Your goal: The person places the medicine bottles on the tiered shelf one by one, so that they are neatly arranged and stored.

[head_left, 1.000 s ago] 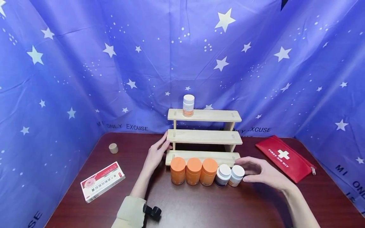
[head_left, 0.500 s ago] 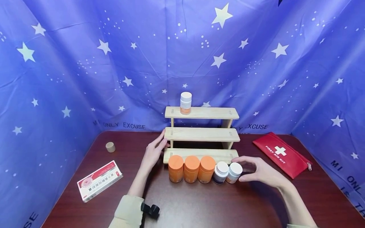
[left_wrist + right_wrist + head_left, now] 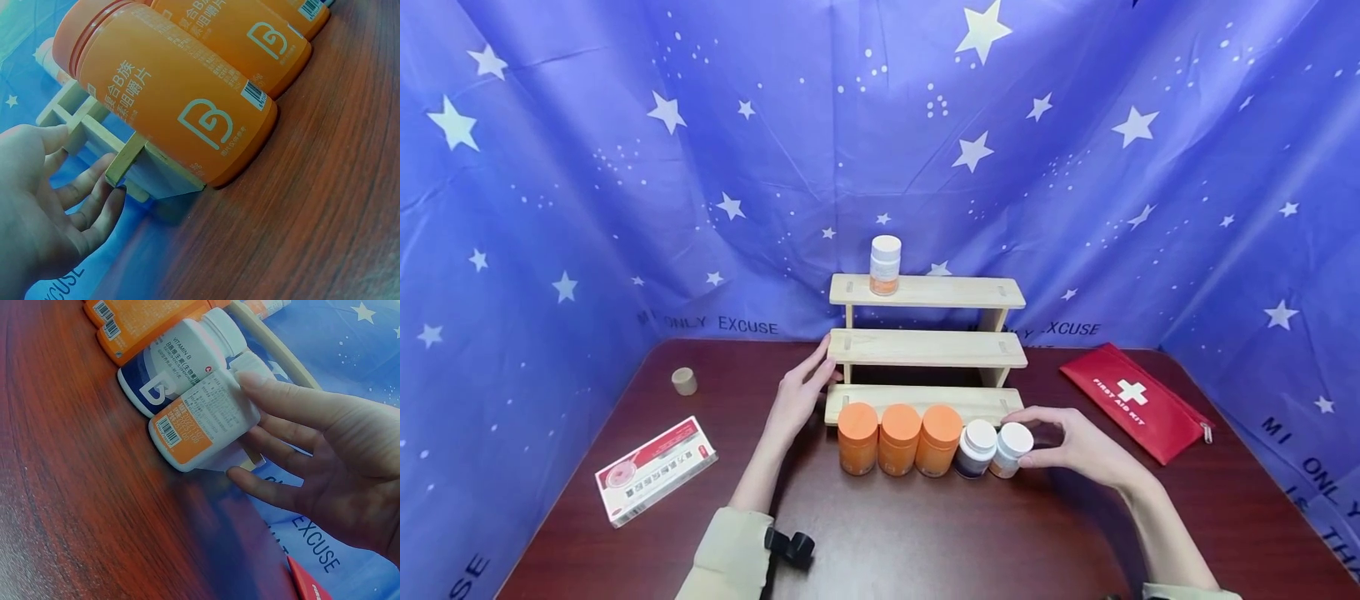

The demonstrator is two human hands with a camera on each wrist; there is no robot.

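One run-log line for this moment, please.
left hand: touches left end of shelf; right hand: around rightmost bottle; also in row: navy-and-white bottle, three orange jars; top tier: white bottle

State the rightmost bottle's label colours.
The label is white, orange toward the base; clearest in the right wrist view.

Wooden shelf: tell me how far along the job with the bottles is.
Looks done: one white bottle stands on the top tier of the wooden shelf. In hand: the right hand pinches the rightmost bottle of the front row; the left hand holds the shelf's left end. Probably remaining: that bottle, the dark-labelled bottle beside it and three orange bottles, all standing on the table.
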